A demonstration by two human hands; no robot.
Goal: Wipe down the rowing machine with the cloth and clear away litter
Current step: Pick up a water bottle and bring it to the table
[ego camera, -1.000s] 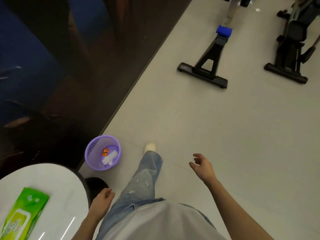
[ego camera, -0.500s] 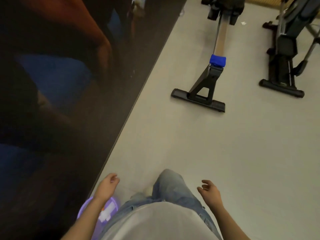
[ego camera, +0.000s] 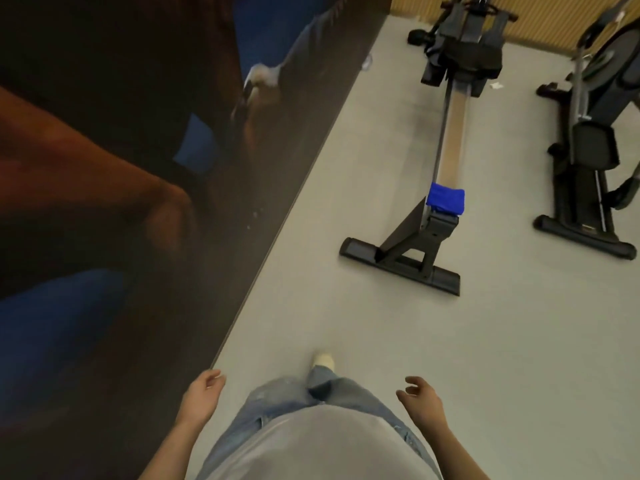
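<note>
Fuzzy blue cloth (ego camera: 445, 199) mid-right, soft and matt. Matt black frame on the rowing machine (ego camera: 452, 133), smooth pale rail, metal or wood, hard to tell. Smooth matt grey floor (ego camera: 450, 358). Glossy dark wall panel (ego camera: 138, 237) on the left, kinda mirror-like. Ribbed wood-look panelling (ego camera: 554, 19) upper right. Faded denim jeans (ego camera: 277, 403) bottom centre. Papery white scrap (ego camera: 496, 85) upper right.

A gym, probably; a rowing machine (ego camera: 452, 133) and a second exercise machine (ego camera: 594, 147) stand on pale flooring (ego camera: 485, 341).

Blue cloth (ego camera: 445, 199) draped over the black rowing machine (ego camera: 446, 140) rail's near end (litter scrap (ego camera: 496, 85) beside it)
</note>
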